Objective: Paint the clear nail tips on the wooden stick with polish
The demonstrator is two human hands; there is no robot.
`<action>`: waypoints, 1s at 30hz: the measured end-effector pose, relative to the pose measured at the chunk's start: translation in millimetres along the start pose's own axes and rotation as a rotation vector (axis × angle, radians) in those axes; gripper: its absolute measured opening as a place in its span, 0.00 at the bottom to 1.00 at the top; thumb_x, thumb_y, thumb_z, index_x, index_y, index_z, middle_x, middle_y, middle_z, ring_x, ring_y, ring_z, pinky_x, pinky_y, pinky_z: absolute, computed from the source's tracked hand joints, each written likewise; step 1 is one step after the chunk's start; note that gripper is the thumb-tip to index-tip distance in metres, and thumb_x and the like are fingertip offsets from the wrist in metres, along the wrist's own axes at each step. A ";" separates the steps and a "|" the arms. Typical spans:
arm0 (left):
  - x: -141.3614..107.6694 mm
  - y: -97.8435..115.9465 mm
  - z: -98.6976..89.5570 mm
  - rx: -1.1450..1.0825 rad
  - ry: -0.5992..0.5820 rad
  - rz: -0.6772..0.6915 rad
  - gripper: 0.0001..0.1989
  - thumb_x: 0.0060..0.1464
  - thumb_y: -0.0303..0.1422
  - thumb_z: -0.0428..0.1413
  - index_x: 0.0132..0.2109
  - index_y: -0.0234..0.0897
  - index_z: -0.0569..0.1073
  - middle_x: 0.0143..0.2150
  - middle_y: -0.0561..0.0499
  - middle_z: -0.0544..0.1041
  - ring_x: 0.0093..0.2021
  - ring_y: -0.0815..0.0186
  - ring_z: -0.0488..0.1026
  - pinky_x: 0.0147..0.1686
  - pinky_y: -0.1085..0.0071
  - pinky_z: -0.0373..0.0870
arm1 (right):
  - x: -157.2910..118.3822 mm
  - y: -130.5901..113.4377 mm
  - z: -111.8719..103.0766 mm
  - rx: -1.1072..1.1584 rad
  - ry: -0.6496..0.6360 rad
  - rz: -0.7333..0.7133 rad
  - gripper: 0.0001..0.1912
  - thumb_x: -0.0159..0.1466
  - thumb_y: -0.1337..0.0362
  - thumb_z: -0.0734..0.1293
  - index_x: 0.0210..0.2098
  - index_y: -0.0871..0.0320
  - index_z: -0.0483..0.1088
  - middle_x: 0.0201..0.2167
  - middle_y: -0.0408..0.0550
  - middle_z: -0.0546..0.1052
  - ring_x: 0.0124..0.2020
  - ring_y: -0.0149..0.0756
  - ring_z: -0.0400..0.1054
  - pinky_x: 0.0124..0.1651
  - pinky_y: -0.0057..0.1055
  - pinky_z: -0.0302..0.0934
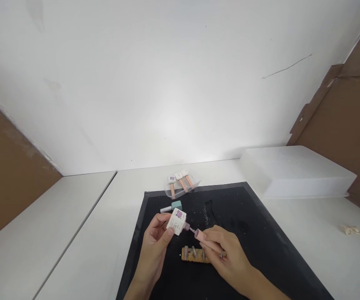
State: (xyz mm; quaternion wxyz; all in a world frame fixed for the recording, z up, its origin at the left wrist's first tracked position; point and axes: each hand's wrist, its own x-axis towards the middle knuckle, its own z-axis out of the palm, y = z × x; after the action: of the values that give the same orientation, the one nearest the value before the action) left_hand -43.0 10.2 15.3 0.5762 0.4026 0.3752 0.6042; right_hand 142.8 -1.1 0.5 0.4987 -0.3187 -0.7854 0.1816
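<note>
My left hand (pixel 157 239) grips a white nail polish bottle (pixel 177 221) with a purple flower on its label, tilted so its neck points right. My right hand (pixel 225 252) pinches the pink brush cap (pixel 209 241). The cap's brush (pixel 192 230) reaches to the mouth of the bottle; whether its tip is inside I cannot tell. Beneath the hands lies a small yellow-brown holder (pixel 195 255) with several painted nail tips on it, its right end hidden by my right hand. A teal bottle with a silver cap (pixel 176 205) lies just behind my left hand.
A clear tray (pixel 184 192) with three white bottles with pink caps sits at the back edge of the black mat (pixel 230 208). A white box (pixel 298 173) stands at the right, with small cream-coloured rings (pixel 349 229) in front. A white wall rises behind.
</note>
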 end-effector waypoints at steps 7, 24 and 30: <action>0.1 1.9 1.5 0.032 0.014 -0.015 0.12 0.41 0.35 0.62 0.35 0.35 0.73 0.32 0.50 0.73 0.34 0.67 0.69 0.35 0.74 0.65 | 3.8 -3.4 -2.4 -0.047 0.028 -0.015 0.15 0.59 0.76 0.62 0.43 0.54 0.65 0.25 0.44 0.74 0.24 0.32 0.66 0.26 0.27 0.58; 0.4 0.8 0.5 0.028 0.020 -0.012 0.11 0.42 0.32 0.62 0.35 0.37 0.73 0.34 0.51 0.72 0.36 0.68 0.70 0.36 0.75 0.66 | 2.1 -10.0 -5.7 0.180 -0.127 0.358 0.03 0.61 0.67 0.60 0.30 0.57 0.63 0.20 0.39 0.64 0.19 0.28 0.56 0.23 0.26 0.50; 0.8 2.4 0.5 0.015 0.007 -0.006 0.11 0.43 0.34 0.61 0.36 0.36 0.72 0.34 0.50 0.74 0.35 0.67 0.71 0.36 0.73 0.67 | 12.4 -18.1 -12.9 0.693 -0.140 0.631 0.10 0.62 0.57 0.62 0.32 0.58 0.62 0.24 0.42 0.71 0.24 0.29 0.62 0.28 0.26 0.53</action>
State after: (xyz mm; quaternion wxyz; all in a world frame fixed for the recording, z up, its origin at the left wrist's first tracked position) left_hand -43.6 10.9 17.7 0.5738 0.4038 0.3827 0.6011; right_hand 144.9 -6.4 25.2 0.4419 -0.3436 -0.5752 0.5966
